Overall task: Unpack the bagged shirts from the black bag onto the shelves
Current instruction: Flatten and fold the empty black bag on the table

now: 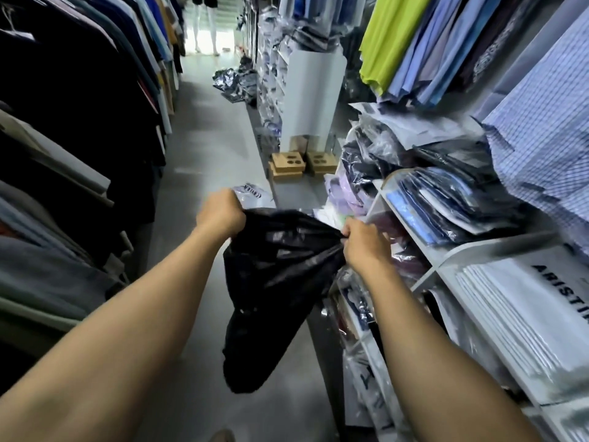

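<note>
On the top white pack (541, 301) of the stack on the shelf (452, 253) at my right, black capitals read "ARISTI". A further letter is cut off by the picture's edge. A clear bag (255, 196) just past my left hand (220, 213) carries a small dark printed logo. It may read "OWEN", but it is too blurred for me to be sure.

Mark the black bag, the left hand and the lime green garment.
black bag (280, 282): head view, middle of its hanging body.
left hand (220, 212): head view, back of the hand, gripping the bag's rim.
lime green garment (392, 36): head view, middle of the hanging fabric, upper right.
</note>
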